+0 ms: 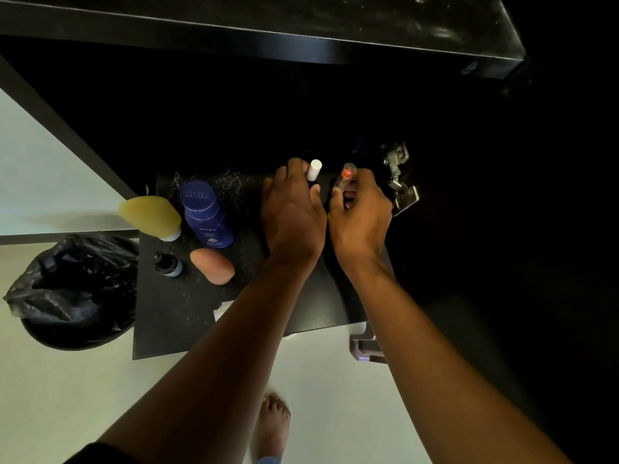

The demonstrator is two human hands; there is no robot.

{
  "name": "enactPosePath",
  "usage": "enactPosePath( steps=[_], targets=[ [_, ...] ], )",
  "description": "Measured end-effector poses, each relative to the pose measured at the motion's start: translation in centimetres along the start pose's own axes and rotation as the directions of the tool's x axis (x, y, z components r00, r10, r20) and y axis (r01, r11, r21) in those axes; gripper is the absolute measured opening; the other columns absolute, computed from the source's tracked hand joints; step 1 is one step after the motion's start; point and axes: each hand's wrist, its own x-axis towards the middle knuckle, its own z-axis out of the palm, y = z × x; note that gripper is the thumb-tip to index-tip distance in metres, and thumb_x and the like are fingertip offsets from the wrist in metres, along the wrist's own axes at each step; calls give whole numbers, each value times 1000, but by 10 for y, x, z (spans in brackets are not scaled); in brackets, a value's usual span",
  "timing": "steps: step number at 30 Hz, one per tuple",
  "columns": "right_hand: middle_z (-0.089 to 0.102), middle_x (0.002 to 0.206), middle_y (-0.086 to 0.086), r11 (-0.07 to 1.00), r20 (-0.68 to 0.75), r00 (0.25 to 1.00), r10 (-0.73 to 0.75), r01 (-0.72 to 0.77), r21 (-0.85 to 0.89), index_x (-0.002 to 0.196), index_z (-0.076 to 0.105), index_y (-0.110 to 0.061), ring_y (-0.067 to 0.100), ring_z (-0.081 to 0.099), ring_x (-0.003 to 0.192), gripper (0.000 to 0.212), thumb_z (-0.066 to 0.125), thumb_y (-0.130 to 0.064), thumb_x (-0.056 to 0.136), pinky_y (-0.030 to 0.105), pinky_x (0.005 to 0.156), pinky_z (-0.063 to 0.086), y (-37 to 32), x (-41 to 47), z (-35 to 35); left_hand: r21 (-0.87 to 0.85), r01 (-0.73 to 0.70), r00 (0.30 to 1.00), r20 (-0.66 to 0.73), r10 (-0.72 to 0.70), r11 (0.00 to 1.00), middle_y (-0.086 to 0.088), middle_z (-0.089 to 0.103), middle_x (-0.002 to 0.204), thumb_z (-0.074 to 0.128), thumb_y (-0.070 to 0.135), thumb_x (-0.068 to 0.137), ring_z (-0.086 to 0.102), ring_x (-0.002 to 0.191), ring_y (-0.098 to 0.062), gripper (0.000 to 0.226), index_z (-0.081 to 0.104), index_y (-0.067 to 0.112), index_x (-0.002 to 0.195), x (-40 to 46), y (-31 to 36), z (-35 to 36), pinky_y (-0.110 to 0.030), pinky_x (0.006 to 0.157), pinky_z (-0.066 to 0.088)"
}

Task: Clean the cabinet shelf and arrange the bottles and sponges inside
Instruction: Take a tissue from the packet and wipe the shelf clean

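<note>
On the black cabinet shelf (167,316), my left hand (293,209) grips a small white tube (314,169) at the shelf's back. Beside it, my right hand (360,216) holds a small clear bottle with an orange-red top (345,175). To the left stand a blue Nivea bottle (207,214), a yellow bottle with a white cap (152,215) and a small dark dropper bottle (167,263). A peach teardrop sponge (212,265) lies in front of the Nivea bottle. White specks dot the shelf surface.
A bin lined with a black bag (75,289) sits on the pale floor left of the shelf. Metal door hinges (398,177) are just right of my right hand. A dark countertop (268,25) overhangs above. A bare foot (273,423) stands below.
</note>
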Motion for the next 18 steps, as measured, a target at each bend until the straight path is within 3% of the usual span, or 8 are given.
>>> enactPosePath(
  steps=[5, 8, 11, 13, 16, 18],
  targets=[
    [70, 101, -4, 998, 17, 1000, 26, -26, 50, 117, 61, -18, 8, 68, 90, 16, 64, -25, 102, 36, 80, 62, 0, -3, -4, -39, 45, 999, 33, -43, 998, -9, 62, 124, 66, 16, 92, 59, 117, -30, 33, 60, 12, 124, -2, 5, -8, -37, 100, 45],
    [70, 118, -2, 995, 58, 996, 63, -67, 79, 131, 59, -19, 13, 68, 107, 37, 71, -20, 95, 35, 94, 59, 1, -15, -9, -81, 76, 994, 87, -69, 994, -14, 56, 137, 63, 9, 89, 54, 128, -31, 51, 54, 8, 140, -8, 16, -24, -36, 110, 39],
    [64, 138, 2, 990, 100, 989, 106, -114, 77, 146, 50, -19, 16, 61, 127, 57, 72, -15, 93, 39, 107, 53, 1, -39, -19, -157, 74, 989, 139, -53, 985, -17, 51, 145, 41, 32, 84, 49, 135, -31, 69, 48, 3, 146, -25, 32, -51, -36, 115, 36],
    [61, 143, 3, 987, 104, 987, 123, -133, 90, 150, 47, -19, 16, 59, 131, 60, 70, -13, 96, 40, 110, 52, 0, -62, -29, -198, 50, 988, 156, -19, 979, -16, 52, 145, 29, 39, 79, 50, 135, -29, 79, 51, 1, 145, -42, 36, -67, -33, 116, 37],
    [62, 141, -1, 974, 120, 976, 181, -195, 113, 147, 51, -22, 13, 61, 126, 53, 70, -14, 98, 37, 108, 53, -6, -97, -42, -242, 42, 979, 204, 8, 969, -9, 61, 139, 31, 37, 85, 59, 128, -21, 69, 59, 6, 140, -70, 29, -91, -33, 112, 47],
    [66, 133, -5, 969, 126, 972, 198, -214, 125, 139, 58, -23, 11, 65, 119, 45, 71, -15, 97, 37, 104, 57, -11, -115, -46, -261, -10, 979, 196, 63, 965, -4, 72, 121, 37, 35, 93, 67, 111, -15, 53, 68, 11, 128, -88, 18, -107, -36, 99, 57]
  ],
)
